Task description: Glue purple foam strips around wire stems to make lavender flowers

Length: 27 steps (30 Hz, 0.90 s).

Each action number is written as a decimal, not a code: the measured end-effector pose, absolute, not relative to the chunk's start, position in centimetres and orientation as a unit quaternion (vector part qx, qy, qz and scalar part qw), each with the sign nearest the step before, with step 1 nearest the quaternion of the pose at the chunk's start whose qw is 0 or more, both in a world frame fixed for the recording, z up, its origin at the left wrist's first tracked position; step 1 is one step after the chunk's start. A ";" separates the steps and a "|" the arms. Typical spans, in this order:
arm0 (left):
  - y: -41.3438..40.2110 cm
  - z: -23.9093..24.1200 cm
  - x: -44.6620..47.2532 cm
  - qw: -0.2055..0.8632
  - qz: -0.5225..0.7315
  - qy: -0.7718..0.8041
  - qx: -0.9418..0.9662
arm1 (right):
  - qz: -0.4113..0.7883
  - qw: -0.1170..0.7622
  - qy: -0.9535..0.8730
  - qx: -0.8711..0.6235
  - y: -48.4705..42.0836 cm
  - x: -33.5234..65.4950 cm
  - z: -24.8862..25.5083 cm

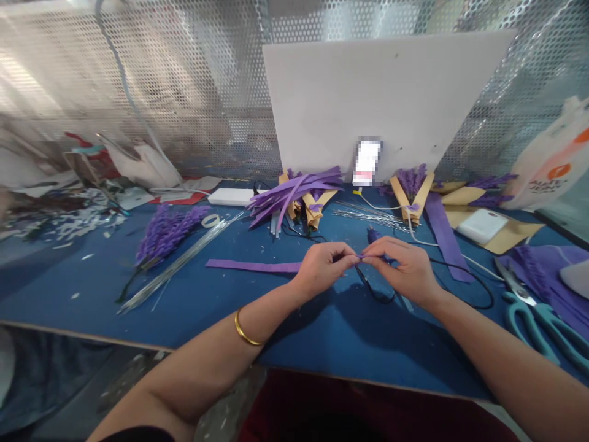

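My left hand (323, 265): angled inward, fingers pinching purple piece (360, 257) | My right hand (407, 270): mirrored, pinching same piece | Both above tabletop (322, 344)

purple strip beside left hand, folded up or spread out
Spread out: the purple strip stretches long and nearly straight; its end at the left hand is hidden.

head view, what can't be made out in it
Head view: purple strip, right end hidden by left hand.
Head view: purple bit, too small, mostly covered by fingers.
Head view: phone, screen pixelated.
Head view: scissors, one handle cut off by right edge.
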<state>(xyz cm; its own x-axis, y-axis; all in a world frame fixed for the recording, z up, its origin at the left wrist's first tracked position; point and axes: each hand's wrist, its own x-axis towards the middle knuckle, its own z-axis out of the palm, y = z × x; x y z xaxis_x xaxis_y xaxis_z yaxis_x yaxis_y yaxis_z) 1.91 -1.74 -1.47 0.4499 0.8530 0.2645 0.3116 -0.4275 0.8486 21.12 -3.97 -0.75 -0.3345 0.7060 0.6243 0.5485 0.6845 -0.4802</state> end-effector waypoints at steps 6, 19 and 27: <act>-1.6 -1.3 1.8 0.431 0.359 0.396 0.727 | 0.086 0.445 -0.790 -0.412 -3.9 21.2 -0.4; -0.6 -1.2 1.2 0.476 0.368 0.423 0.677 | 0.100 0.477 -0.730 -0.479 -2.9 22.8 0.7; -0.6 -1.3 1.1 0.464 0.375 0.433 0.676 | 0.113 0.473 -0.708 -0.513 -2.3 23.8 0.9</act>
